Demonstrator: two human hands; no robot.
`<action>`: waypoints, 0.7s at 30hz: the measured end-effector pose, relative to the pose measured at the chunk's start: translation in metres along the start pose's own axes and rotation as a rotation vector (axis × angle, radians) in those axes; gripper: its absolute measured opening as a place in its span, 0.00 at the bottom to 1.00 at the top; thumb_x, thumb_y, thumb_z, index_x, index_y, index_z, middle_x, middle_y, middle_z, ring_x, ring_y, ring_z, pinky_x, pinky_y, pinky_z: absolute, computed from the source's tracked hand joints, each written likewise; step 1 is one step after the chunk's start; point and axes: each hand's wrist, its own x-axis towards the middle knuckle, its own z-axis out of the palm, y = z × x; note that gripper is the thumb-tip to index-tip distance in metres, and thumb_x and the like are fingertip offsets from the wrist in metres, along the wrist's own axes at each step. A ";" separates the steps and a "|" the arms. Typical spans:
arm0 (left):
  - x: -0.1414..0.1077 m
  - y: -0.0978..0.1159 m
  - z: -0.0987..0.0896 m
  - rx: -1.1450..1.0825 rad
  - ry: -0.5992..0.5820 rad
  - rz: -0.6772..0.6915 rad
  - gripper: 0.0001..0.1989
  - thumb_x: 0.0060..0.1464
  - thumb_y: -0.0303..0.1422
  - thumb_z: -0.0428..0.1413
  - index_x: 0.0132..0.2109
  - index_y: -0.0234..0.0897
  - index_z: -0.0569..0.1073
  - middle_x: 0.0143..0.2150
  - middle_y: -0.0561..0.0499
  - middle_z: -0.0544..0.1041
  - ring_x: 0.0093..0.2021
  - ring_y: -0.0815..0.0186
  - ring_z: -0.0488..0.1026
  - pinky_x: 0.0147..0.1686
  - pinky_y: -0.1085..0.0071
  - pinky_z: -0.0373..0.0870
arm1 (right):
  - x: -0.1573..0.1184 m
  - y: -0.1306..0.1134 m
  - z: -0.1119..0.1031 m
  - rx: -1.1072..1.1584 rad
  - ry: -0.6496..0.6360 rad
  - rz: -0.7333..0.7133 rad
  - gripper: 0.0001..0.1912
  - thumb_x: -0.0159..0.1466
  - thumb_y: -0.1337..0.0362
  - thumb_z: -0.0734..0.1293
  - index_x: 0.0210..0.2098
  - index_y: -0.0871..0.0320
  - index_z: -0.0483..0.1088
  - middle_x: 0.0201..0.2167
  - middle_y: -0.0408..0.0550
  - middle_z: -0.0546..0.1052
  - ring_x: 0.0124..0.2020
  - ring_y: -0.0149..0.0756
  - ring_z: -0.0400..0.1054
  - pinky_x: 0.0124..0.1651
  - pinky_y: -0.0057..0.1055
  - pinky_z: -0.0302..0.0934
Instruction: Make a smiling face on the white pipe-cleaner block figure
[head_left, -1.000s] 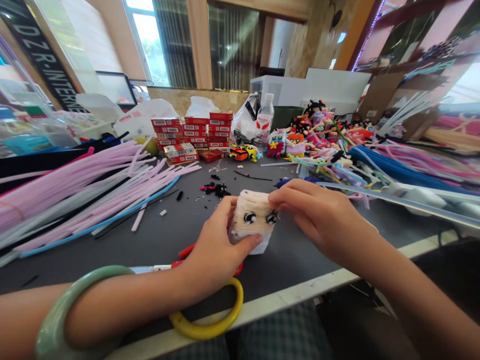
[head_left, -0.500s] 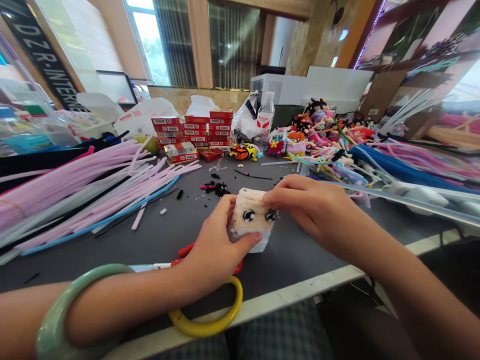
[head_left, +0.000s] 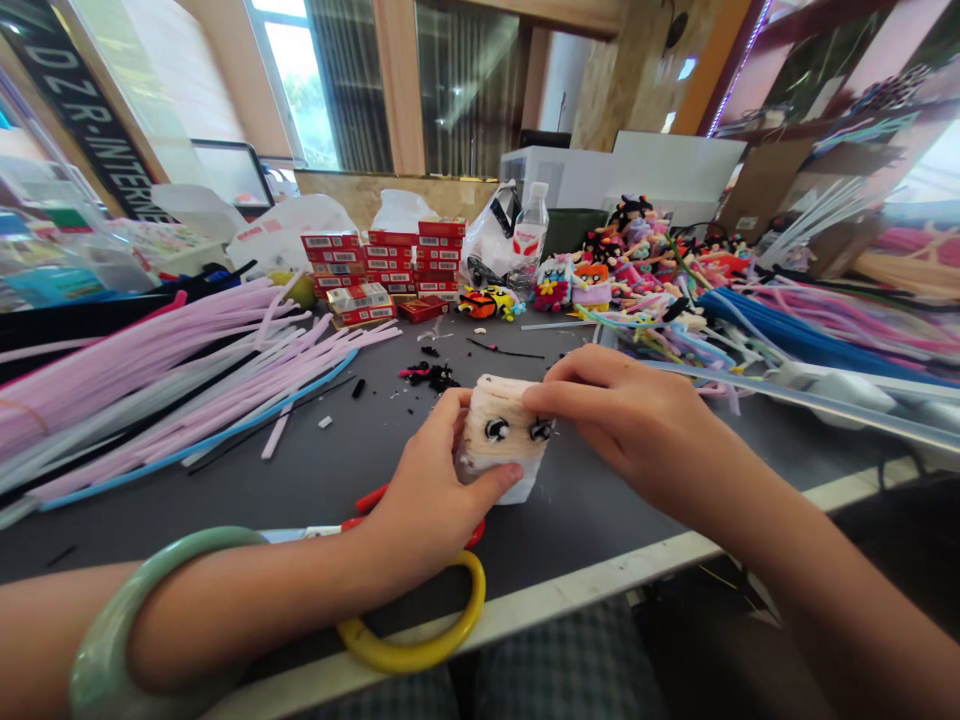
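- Fuzzy block (head_left: 517, 447): cream upper, white lower, 2 blk/wht eyes on front. Loc.: above or on surface (head_left: 600, 530), approx. mid-length, nearer near edge than far edge. Contact w/ surface: can't tell.
- L hand (head_left: 431, 495): gripping block; thumb across lower front, fingers around L side & partly hidden behind.
- R hand (head_left: 622, 410): fingers bunched, index tip on upper R corner of block, just above R eye (head_left: 540, 430). Can't tell if pinching or only pressing; underside of fingers hidden.
- Step in hand (judged): fine finger work at upper R corner, L hand acting as clamp.
- Next move (judged): calls for firm L grip, light R fingertip pressure, R eye kept clear of knocks. Risk: soft pile may mask a loose fit.
- Near edge, L of block: red-handled scissors (head_left: 371, 497), partly under L forearm; yellow ring (head_left: 412, 657) overhangs edge, partly behind L wrist.
- L edge of surface: pink fuzzy stems (head_left: 172, 340) w/ wht, blk & blue ones alongside.
- Beyond block, twd far edge: blk scraps (head_left: 435, 377), then stacked red boxes (head_left: 390, 262) & bottle (head_left: 531, 225).
- Far R corner: doll pile (head_left: 652, 250), loose blue stems (head_left: 780, 335) nr R edge.
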 end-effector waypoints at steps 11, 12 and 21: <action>0.001 0.002 0.000 -0.017 -0.005 -0.010 0.18 0.46 0.28 0.60 0.45 0.40 0.64 0.44 0.49 0.77 0.46 0.57 0.75 0.49 0.58 0.69 | 0.000 -0.001 -0.003 -0.004 0.001 0.019 0.14 0.65 0.76 0.56 0.35 0.60 0.72 0.31 0.49 0.75 0.32 0.33 0.67 0.34 0.28 0.61; 0.000 0.003 0.001 -0.023 -0.007 -0.010 0.19 0.46 0.27 0.59 0.45 0.40 0.64 0.45 0.49 0.77 0.46 0.57 0.75 0.49 0.58 0.69 | 0.000 -0.001 -0.004 0.003 0.010 0.030 0.12 0.65 0.75 0.57 0.34 0.60 0.71 0.30 0.49 0.75 0.32 0.33 0.67 0.33 0.27 0.60; -0.001 0.003 0.001 -0.049 -0.011 -0.034 0.20 0.45 0.27 0.60 0.45 0.39 0.64 0.48 0.47 0.77 0.48 0.56 0.75 0.51 0.57 0.68 | 0.000 -0.005 -0.006 0.362 0.153 0.387 0.04 0.60 0.70 0.66 0.30 0.55 0.67 0.25 0.38 0.73 0.25 0.28 0.66 0.29 0.25 0.59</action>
